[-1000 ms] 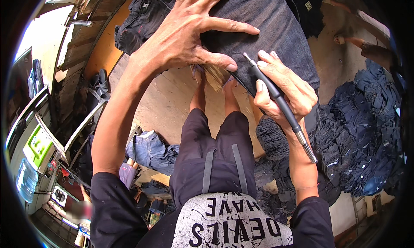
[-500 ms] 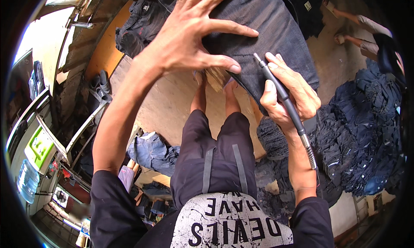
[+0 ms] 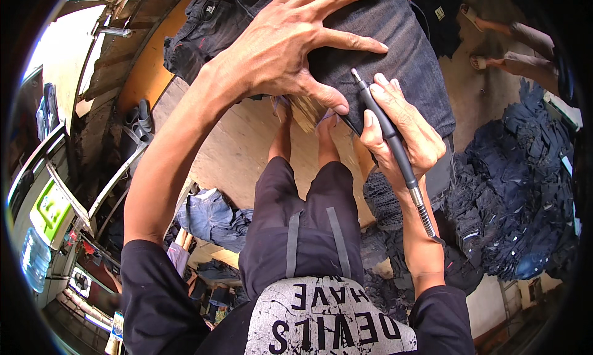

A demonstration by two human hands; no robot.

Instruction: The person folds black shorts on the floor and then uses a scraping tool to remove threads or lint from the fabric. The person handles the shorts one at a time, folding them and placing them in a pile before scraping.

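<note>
Dark denim jeans [image 3: 407, 52] are spread at the top middle, their lower edge hanging over the front. My left hand [image 3: 287, 43] lies on the denim with fingers spread wide and thumb apart, the thumb near the cloth's lower left edge. In my right hand [image 3: 414, 129] is a slim black rotary tool handpiece [image 3: 388, 125], held like a pen. A metal spring sleeve and cord trail from its rear along my forearm. Its narrow metal tip points up-left, between my left thumb and index finger, over the denim; whether it touches the cloth I cannot tell.
A large heap of dark garments [image 3: 513, 188] fills the right side. More dark jeans [image 3: 207, 28] lie at upper left, and blue jeans [image 3: 213, 216] at lower left. Another person's legs [image 3: 519, 58] show at upper right. Slippers [image 3: 142, 123] and a water bottle [image 3: 36, 259] are at left.
My right hand and the handpiece have shifted left, the tip also slightly up. My left hand has slid right across the denim, fingers still spread. At upper right the other person's legs have shifted.
</note>
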